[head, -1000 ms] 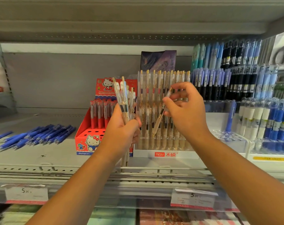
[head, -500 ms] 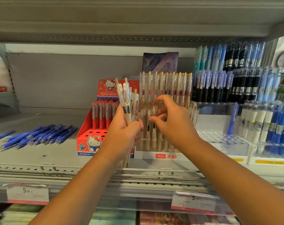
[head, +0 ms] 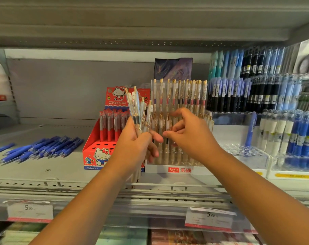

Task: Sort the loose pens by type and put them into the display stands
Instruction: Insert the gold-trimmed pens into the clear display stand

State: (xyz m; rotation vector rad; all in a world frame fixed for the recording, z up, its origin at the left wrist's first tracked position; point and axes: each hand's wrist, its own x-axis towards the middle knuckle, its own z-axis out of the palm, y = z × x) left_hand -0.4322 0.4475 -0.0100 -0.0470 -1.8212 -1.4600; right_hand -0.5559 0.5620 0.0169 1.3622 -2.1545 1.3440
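Currently gripping, in the left hand (head: pixel 134 149), a fanned bundle of clear plastic click pens with gold clips (head: pixel 136 110), held upright just in front of the red cardboard Hello Kitty pen box (head: pixel 95 154) and the left edge of the clear acrylic display stand with white base (head: pixel 178 169). Beside it, holding nothing in the right hand (head: pixel 191 137): fingers loosely curled, thumb tip near the left thumb, in front of the stand's matching gold-clipped pens. Farther left, lying loose on the grey metal shelf (head: pixel 35 170), well apart from both hands: a cluster of blue pens (head: pixel 44 147).
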